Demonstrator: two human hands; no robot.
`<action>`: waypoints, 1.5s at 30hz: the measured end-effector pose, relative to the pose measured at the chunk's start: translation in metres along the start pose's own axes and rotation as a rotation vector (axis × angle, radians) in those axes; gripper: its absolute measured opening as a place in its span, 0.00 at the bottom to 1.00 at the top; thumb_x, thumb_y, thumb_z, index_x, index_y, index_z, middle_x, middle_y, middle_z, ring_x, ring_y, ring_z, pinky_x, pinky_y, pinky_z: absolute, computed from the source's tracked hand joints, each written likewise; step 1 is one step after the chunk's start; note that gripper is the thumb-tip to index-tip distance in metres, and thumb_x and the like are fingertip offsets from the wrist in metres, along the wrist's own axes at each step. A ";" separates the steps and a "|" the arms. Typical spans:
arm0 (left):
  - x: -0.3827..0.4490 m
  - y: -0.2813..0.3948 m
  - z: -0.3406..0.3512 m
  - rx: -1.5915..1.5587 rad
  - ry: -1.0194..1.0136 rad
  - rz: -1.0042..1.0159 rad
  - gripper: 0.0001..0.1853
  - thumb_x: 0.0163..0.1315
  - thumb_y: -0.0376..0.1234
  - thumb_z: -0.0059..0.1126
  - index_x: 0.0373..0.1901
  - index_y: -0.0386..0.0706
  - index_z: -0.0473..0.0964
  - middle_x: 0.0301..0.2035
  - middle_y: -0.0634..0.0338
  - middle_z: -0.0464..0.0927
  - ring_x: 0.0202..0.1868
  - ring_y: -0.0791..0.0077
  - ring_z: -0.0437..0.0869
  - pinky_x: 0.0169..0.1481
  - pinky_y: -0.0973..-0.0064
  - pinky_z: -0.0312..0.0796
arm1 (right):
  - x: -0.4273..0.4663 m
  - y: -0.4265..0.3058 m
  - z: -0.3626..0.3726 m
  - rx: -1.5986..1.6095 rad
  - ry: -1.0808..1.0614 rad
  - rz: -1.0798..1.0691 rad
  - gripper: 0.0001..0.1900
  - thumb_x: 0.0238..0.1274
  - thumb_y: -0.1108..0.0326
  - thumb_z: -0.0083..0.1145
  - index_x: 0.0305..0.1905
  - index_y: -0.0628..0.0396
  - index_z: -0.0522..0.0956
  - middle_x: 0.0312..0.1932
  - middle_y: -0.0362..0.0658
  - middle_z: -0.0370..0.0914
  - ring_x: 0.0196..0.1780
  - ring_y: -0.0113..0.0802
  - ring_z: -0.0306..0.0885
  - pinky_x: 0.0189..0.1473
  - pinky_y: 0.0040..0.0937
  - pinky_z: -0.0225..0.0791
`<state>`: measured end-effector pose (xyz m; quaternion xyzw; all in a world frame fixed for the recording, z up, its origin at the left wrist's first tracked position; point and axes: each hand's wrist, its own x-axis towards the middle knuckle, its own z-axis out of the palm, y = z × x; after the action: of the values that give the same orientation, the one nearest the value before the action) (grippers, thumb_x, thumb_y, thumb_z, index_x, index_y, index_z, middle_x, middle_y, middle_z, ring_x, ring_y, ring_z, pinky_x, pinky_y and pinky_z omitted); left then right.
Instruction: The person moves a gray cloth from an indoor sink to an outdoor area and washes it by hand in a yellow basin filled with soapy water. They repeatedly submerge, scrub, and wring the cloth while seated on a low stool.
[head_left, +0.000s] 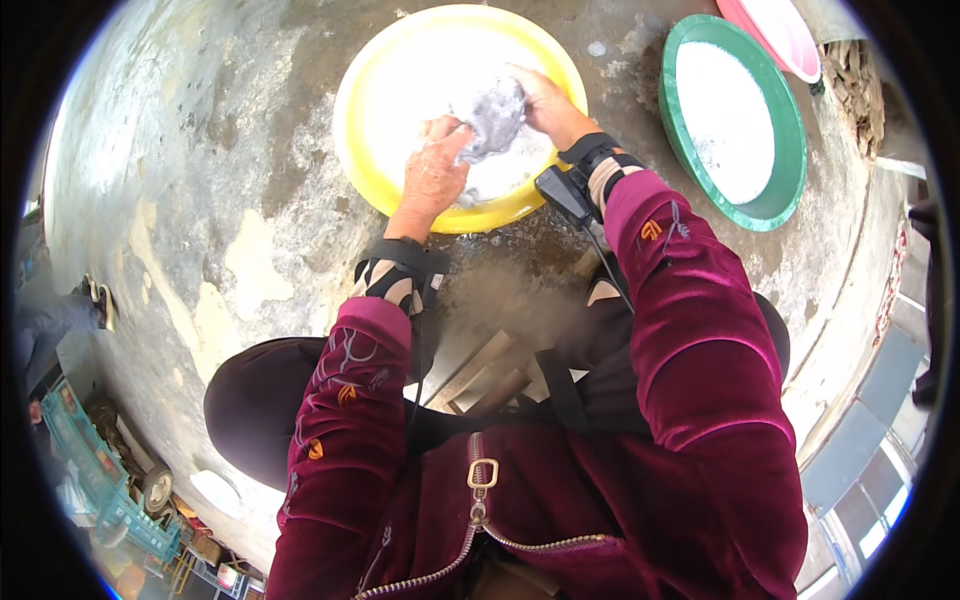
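A yellow plastic basin (469, 219) stands on the concrete floor before me, its inside white and glaring, with what looks like suds. Over it a wet, sudsy grey cloth (495, 120) is bunched between my hands. My left hand (437, 166) grips the cloth's near left side, its fingers curled in. On the right side of the cloth, my right hand (546, 103) holds it with bent fingers; part of the palm is hidden. Both wrists wear dark straps, and a small black device sits by the right one.
To the right stands a green basin (670, 124) with white, foamy-looking contents, beside a pink basin (801, 52). Teal crates (82, 442) and a wheel (157, 489) are at the lower left. Another person's shoe (107, 304) shows at the left edge. Stacked wood lies at the upper right.
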<state>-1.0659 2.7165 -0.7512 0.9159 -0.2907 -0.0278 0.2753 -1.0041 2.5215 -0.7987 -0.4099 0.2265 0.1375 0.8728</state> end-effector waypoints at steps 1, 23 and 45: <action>-0.001 -0.004 -0.002 0.046 0.017 -0.019 0.20 0.46 0.30 0.57 0.45 0.42 0.71 0.46 0.53 0.70 0.51 0.56 0.69 0.52 0.63 0.67 | 0.001 -0.005 -0.001 0.022 -0.048 -0.029 0.14 0.59 0.62 0.52 0.46 0.56 0.74 0.43 0.42 0.77 0.47 0.33 0.74 0.51 0.35 0.68; -0.001 -0.052 0.021 -2.079 0.099 -0.958 0.22 0.62 0.47 0.44 0.52 0.45 0.66 0.46 0.54 0.73 0.49 0.59 0.74 0.50 0.52 0.69 | -0.093 0.042 0.100 -0.938 -0.029 -0.619 0.32 0.43 0.52 0.61 0.53 0.60 0.69 0.41 0.52 0.77 0.43 0.47 0.76 0.48 0.37 0.68; 0.016 -0.007 0.018 -1.378 0.563 -0.990 0.15 0.63 0.33 0.43 0.49 0.35 0.66 0.44 0.53 0.73 0.47 0.65 0.75 0.49 0.71 0.71 | -0.070 0.031 0.083 -1.113 0.162 -0.812 0.16 0.44 0.59 0.59 0.38 0.54 0.73 0.39 0.49 0.73 0.45 0.49 0.70 0.45 0.39 0.67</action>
<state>-1.0532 2.7037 -0.7682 0.5405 0.2975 -0.0862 0.7822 -1.0546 2.6017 -0.7372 -0.8579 0.0156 -0.1352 0.4955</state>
